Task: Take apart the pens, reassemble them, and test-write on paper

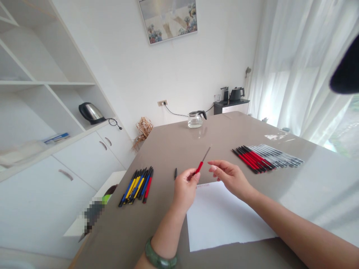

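Note:
My left hand (pixel 185 185) is closed around a red pen barrel (pixel 199 167), and a thin grey refill sticks out of its upper end. Just right of it, my right hand (pixel 227 176) has its fingers stretched and apart, close to the refill without visibly touching it. A small black pen part (pixel 175 173) lies on the table behind my left hand. Below both hands rests a white sheet of paper (pixel 224 220) with red marks along its top edge. To the left sits a pile of blue, yellow and red pens (pixel 136 185).
At the right, red-and-black pens (pixel 252 158) lie beside a row of clear pens (pixel 277 155). A glass pot (pixel 195 120) stands at the far end of the brown table (pixel 168 145). White shelves with a kettle (pixel 92 113) are left; curtains (pixel 294 67) hang right.

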Motion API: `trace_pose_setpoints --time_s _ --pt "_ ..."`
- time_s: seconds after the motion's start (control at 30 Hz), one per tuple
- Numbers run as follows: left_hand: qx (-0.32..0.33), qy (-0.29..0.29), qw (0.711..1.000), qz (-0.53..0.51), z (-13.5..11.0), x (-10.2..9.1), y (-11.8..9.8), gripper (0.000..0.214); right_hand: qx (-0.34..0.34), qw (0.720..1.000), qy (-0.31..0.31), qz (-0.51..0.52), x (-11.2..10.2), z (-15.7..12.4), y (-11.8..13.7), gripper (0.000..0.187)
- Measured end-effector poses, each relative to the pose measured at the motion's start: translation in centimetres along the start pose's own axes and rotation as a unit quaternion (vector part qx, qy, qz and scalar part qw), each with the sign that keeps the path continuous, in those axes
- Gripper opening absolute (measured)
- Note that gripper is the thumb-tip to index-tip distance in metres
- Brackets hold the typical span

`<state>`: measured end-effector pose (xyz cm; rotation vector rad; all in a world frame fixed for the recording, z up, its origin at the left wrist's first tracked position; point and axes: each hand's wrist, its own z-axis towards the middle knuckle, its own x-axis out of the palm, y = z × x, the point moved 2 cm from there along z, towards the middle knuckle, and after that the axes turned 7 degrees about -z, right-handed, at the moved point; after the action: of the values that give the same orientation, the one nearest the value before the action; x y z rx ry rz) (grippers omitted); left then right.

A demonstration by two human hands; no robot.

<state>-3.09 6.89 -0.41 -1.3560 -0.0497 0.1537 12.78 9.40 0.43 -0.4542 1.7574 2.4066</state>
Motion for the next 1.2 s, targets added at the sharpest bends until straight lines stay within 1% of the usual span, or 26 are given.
trace_pose_setpoints --time_s 0.07,0.1,0.17,0.23,0.3,0.4,0.43,0.53,0.63,0.77,0.87,0.97,1.1,1.2 --pt "-0.005 -0.065 0.997 -0.034 0.5 -1.1 -0.1 0.031 0.009 0.999 0.005 -0.046 0.4 0.2 -0.2 0.033" --pt "-0.004 -0.095 0.994 -0.052 0.8 -1.7 -0.2 0.032 0.014 0.996 0.019 -0.081 0.7 0.4 -0.2 0.031" --pt "0.002 -0.141 0.987 -0.082 1.2 -2.8 -0.4 0.033 0.019 0.984 0.069 -0.163 1.4 0.9 -0.1 0.028" --pt "0.011 -0.167 0.98 -0.105 1.5 -3.6 -0.5 0.035 0.016 0.961 0.125 -0.248 2.4 1.7 0.0 0.026" --pt "0.019 -0.177 0.977 -0.117 1.7 -4.1 -0.6 0.035 0.015 0.938 0.157 -0.307 3.6 2.8 0.1 0.022" --pt "0.02 -0.183 0.975 -0.124 1.7 -4.3 -0.5 0.035 0.028 0.922 0.166 -0.349 5.6 4.8 -0.1 0.017" --pt "0.018 -0.186 0.974 -0.126 1.7 -4.2 -0.5 0.036 0.035 0.916 0.165 -0.363 6.3 5.5 -0.2 0.018" --pt "0.011 -0.19 0.973 -0.129 1.8 -4.1 -0.4 0.037 0.058 0.899 0.159 -0.404 8.4 6.9 -0.5 0.028" --pt "0.006 -0.191 0.973 -0.127 1.8 -4.1 -0.3 0.037 0.067 0.887 0.157 -0.428 10.1 7.5 -0.7 0.033" --pt "0.005 -0.18 0.977 -0.117 1.7 -4.0 -0.3 0.035 0.063 0.884 0.164 -0.434 11.2 7.5 -0.9 0.025" --pt "-0.006 -0.169 0.979 -0.113 1.6 -3.8 -0.4 0.035 0.052 0.892 0.172 -0.415 11.0 7.3 -0.9 0.019" --pt "-0.025 -0.136 0.984 -0.115 1.4 -3.4 -0.5 0.036 0.039 0.908 0.175 -0.378 9.8 6.9 -0.6 0.018" --pt "-0.034 -0.063 0.992 -0.107 0.9 -2.5 -0.5 0.034 0.036 0.936 0.171 -0.307 6.4 6.1 -0.3 0.024" --pt "-0.037 -0.031 0.995 -0.092 0.6 -1.9 -0.4 0.032 0.041 0.956 0.157 -0.245 3.4 5.2 -0.1 0.03"
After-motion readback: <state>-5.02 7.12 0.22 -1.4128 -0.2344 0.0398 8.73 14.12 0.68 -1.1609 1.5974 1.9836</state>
